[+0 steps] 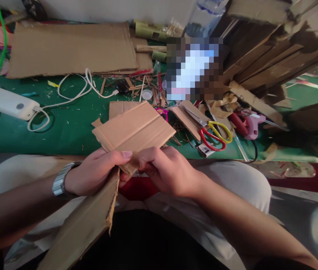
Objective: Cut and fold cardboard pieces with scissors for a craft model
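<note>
A creased piece of brown cardboard (136, 127) is held over the front edge of the green table, between both hands. My left hand (94, 170), with a metal-band watch on its wrist, grips the cardboard with the thumb on top. My right hand (170, 168) is closed with curled fingers on the near right edge of the same cardboard. Below the left hand a long cardboard strip (86, 221) with a torn edge slants down over my lap; whether it joins the upper piece is hidden by the hand.
Scissors (213, 135) with red and yellow handles and a pink glue gun (251, 123) lie to the right. A white power bank (9, 103) with a cable sits left. A large cardboard sheet (74, 48) lies behind, and stacked cardboard (260, 63) stands at the right.
</note>
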